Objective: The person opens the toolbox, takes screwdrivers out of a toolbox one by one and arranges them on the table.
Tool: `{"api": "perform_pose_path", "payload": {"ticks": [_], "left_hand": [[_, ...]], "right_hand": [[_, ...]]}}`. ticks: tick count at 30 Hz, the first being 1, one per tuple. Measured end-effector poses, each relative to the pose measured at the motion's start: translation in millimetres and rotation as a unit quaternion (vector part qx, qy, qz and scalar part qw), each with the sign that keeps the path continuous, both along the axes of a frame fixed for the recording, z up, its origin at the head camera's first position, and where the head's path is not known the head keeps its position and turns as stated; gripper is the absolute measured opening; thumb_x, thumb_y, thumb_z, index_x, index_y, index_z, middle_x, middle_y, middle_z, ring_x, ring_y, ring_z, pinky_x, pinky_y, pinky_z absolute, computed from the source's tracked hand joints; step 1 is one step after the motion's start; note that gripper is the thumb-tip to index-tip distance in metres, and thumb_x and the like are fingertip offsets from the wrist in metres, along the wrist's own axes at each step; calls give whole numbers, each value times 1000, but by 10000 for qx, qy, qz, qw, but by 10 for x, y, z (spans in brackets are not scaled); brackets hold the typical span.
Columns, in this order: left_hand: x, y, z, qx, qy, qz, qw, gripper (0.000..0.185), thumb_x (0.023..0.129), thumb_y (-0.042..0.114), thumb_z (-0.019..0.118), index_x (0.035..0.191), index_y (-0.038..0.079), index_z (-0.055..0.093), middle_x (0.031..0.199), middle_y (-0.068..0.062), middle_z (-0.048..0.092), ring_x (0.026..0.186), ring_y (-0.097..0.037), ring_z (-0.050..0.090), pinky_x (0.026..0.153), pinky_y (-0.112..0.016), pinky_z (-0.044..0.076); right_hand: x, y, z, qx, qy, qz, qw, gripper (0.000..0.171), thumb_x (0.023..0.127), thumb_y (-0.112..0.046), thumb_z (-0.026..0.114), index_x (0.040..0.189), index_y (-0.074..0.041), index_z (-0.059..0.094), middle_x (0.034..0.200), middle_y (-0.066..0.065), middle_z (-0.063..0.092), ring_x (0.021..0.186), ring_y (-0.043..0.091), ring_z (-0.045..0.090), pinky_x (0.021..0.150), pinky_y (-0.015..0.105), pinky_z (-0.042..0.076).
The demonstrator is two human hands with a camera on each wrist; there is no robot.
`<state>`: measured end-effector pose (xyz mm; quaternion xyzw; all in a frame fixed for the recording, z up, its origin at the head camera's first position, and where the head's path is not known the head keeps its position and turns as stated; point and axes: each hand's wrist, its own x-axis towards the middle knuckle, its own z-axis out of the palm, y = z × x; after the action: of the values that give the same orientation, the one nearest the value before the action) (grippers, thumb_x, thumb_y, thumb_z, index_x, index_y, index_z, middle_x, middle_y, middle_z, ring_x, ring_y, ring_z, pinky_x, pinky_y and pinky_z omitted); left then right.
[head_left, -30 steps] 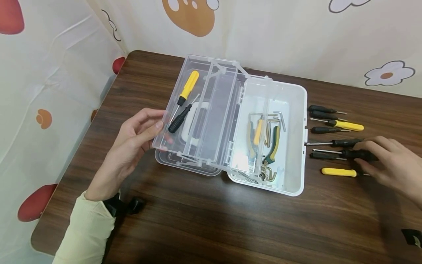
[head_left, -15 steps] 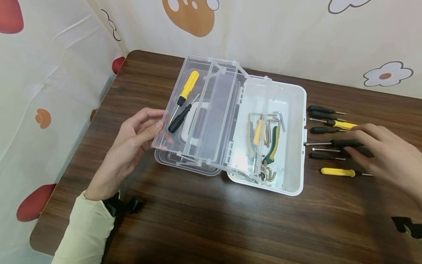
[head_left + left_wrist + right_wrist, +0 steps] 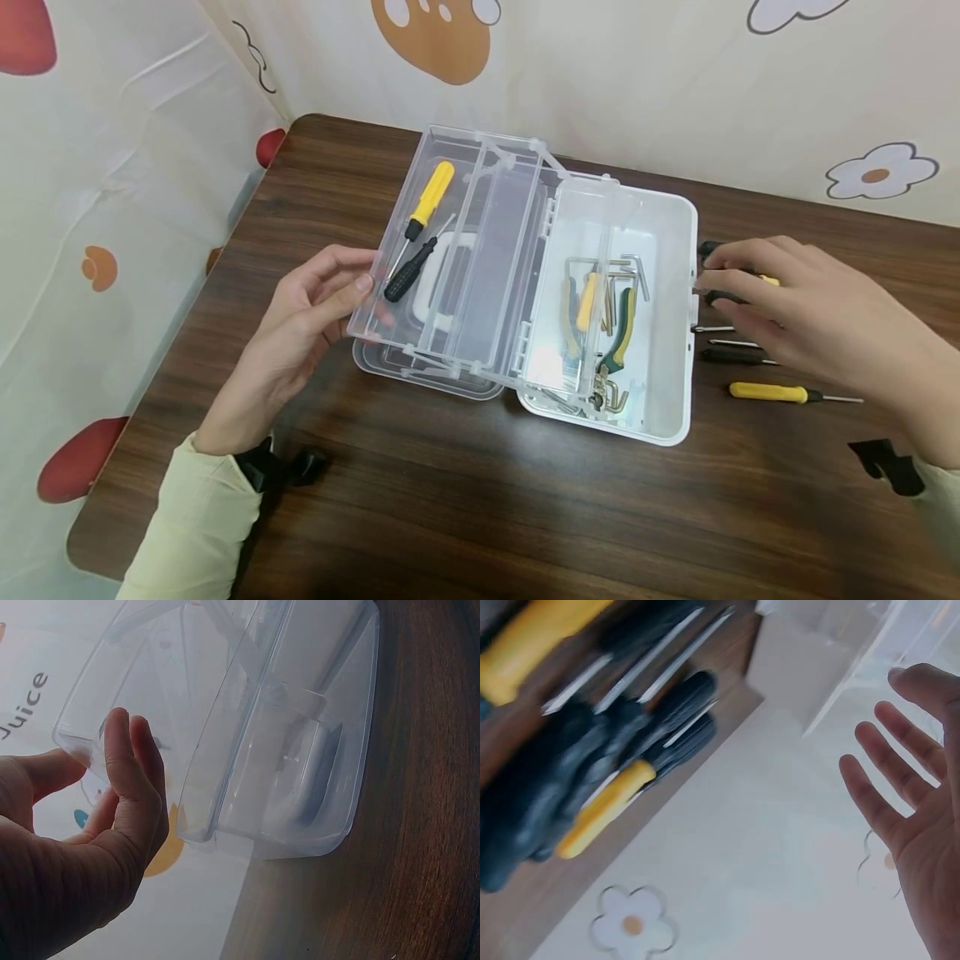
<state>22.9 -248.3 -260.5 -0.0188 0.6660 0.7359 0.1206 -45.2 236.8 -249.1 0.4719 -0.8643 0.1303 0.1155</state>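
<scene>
A clear fold-out toolbox tray [image 3: 450,275] stands open beside its white box base [image 3: 667,350]. My left hand [image 3: 352,287] pinches the tray's left edge, thumb on the rim; the left wrist view shows the tray's corner [image 3: 75,742] between thumb and fingers [image 3: 131,772]. A yellow screwdriver [image 3: 429,196] and a black one [image 3: 408,271] lie in the tray. My right hand [image 3: 720,279] hovers with straight fingers over loose screwdrivers [image 3: 731,356] right of the box, holding nothing. The right wrist view shows its empty palm [image 3: 922,847] and blurred screwdrivers [image 3: 604,810].
Pliers [image 3: 618,333] and hex keys [image 3: 622,271] lie in the white base. A yellow screwdriver [image 3: 768,392] rests nearest the front on the brown table [image 3: 487,500]. A patterned cloth [image 3: 112,167] hangs behind and to the left.
My right hand has swept left and away from me across the loose screwdrivers, ending close to the box's right wall. The left hand and tray have not moved.
</scene>
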Motion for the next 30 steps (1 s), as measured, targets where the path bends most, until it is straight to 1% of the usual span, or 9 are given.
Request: {"api": "perform_pose_path", "payload": {"ticks": [5,10,13,14,17,18,24,28,30], "left_hand": [[2,0,-1,17,15,1,10000,24,107,12,59,131,11,61,98,-3,75,77,-15,77,70,-27,62],[2,-6,-2,24,28,-16,10000,25,107,12,59,131,11,61,99,-3,75,77,-15,77,70,-27,62],[2,-6,-2,25,30,-24,10000,25,107,12,58,132,11,61,99,-3,75,77,-15,77,70,-27,61],[2,-5,-2,22,29,-23,10000,25,107,12,59,132,11,61,99,-3,75,77,-15,77,70,-27,61],[0,-2,0,19,24,-15,10000,25,107,12,59,131,11,61,98,-3,76,77,-16,77,70,-27,61],[0,-1,1,18,23,-13,10000,25,107,12,59,131,11,61,98,-3,76,77,-16,77,70,-27,61],[5,-3,-9,26,15,11,10000,25,107,11,59,131,11,61,102,-3,76,77,-16,77,71,-27,62],[3,-6,-10,9,22,8,10000,25,107,11,59,132,11,61,103,-3,76,77,-16,77,71,-27,62],[0,-7,-11,8,33,1,10000,25,107,11,58,132,11,61,103,-4,76,77,-16,77,71,-27,62]], "right_hand": [[-58,-215,49,-3,47,312,9995,52,114,-43,31,115,-12,73,117,9,69,99,28,61,84,35,41],[-130,-373,28,215,-23,634,9978,46,114,-38,33,120,-15,72,121,10,70,100,30,63,84,44,49],[-185,-438,-25,487,-170,680,9963,25,106,-26,57,125,-17,70,125,10,70,105,33,64,86,52,53],[-203,-456,-46,588,-236,660,9958,26,102,-21,64,127,-18,70,126,10,70,107,33,64,86,53,54],[-259,-525,-117,830,-369,637,9938,49,83,-5,81,128,-19,69,127,9,70,112,34,64,88,55,55],[-275,-549,-139,894,-390,656,9931,50,81,-4,83,127,-19,69,127,8,70,113,34,64,88,54,56],[-311,-691,-208,1372,-581,767,9859,37,85,-11,84,118,-16,69,122,8,69,117,31,62,92,53,55],[-330,-747,-257,1531,-723,801,9823,34,87,-14,83,118,-18,70,121,6,69,117,28,61,95,52,53],[-338,-765,-279,1572,-845,791,9808,35,88,-15,83,120,-19,71,126,5,70,121,28,61,99,53,52]]}}
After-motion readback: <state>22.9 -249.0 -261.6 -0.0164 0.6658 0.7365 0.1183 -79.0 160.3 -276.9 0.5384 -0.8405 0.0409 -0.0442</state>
